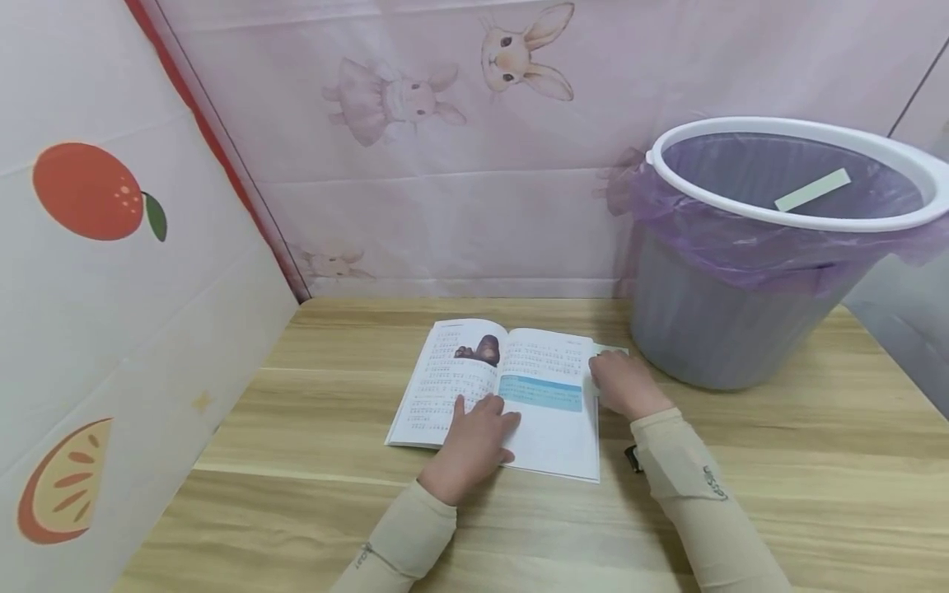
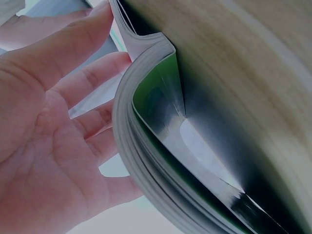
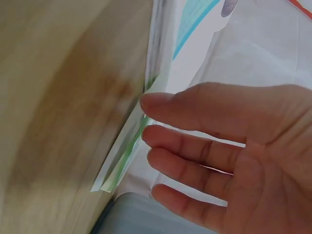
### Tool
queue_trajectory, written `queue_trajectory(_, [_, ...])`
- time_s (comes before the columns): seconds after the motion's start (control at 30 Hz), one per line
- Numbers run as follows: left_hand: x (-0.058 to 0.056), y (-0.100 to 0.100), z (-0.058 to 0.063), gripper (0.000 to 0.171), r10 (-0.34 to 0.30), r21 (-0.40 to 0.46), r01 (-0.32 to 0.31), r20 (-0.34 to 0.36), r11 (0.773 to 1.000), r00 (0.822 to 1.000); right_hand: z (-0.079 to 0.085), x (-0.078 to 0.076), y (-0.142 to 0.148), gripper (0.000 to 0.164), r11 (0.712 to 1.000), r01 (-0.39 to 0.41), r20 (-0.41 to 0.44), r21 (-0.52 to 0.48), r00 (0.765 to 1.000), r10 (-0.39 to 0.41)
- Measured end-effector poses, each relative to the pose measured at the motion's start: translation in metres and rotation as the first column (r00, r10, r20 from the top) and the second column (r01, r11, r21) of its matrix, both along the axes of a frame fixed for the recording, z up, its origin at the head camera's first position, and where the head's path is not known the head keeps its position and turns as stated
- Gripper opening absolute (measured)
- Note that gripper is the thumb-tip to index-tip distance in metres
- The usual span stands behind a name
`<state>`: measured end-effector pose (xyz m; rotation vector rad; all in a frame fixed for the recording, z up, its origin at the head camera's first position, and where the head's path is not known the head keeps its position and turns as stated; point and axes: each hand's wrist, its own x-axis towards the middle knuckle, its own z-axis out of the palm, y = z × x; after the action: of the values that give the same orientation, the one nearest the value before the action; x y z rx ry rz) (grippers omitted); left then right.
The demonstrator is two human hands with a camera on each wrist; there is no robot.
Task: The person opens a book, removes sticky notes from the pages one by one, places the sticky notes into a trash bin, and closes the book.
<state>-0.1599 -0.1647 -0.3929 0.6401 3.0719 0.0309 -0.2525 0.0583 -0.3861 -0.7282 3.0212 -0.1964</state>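
An open book (image 1: pixel 549 441) with printed pages, a brown picture and a blue text box lies on the table. Spread fingers of my left hand (image 1: pixel 474 436) rest across its lower middle, near the fold; the left wrist view shows the curved page edges (image 2: pixel 127 146) beside that palm. At the book's right edge, my right hand (image 1: pixel 626 383) has thumb and fingers drawn together on a pale green paper strip (image 1: pixel 614 349). In the right wrist view the thumb tip overlaps the strip (image 3: pixel 114 173), which sticks out past the pages; the index fingertip is hidden.
A grey bin (image 1: pixel 712 321) with a white rim and purple liner stands at the table's back right. Another pale green strip (image 1: pixel 811 191) shows inside its opening. Behind the wooden table (image 1: pixel 311 494) hangs a pink rabbit-print cloth (image 1: pixel 445 214); a fruit-print panel (image 1: pixel 148 329) stands left.
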Motion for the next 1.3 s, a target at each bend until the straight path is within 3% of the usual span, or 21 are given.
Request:
queue_trajectory(0.3, [0.000,-0.001,-0.001,0.046,-0.002,0.017,0.002,0.000,1.000,1.000,0.000,-0.001,-0.002,0.017,1.000,-0.006,0.024,0.002,1.000,0.006])
queue_trajectory(0.6, [0.000,-0.003,0.002,0.045,-0.004,0.015,0.005,-0.035,1.000,0.999,0.002,-0.004,-0.002,0.025,0.999,-0.012,-0.044,-0.035,0.999,0.011])
queue_trajectory(0.97, [0.000,-0.003,0.001,0.047,0.018,0.027,-0.018,0.000,0.999,1.000,0.003,-0.006,0.001,0.020,0.993,-0.064,-0.133,-0.101,0.990,0.050])
queue_trajectory(1.13, [-0.001,-0.002,0.000,0.048,0.010,0.026,-0.010,0.008,1.000,1.000,0.003,-0.007,0.007,0.008,0.994,-0.016,-0.104,-0.106,0.995,0.005])
queue_trajectory(1.3, [-0.002,0.000,-0.002,0.048,0.004,0.021,-0.004,0.010,1.000,1.000,0.003,-0.007,0.013,0.005,0.987,-0.010,-0.131,-0.159,0.991,-0.011])
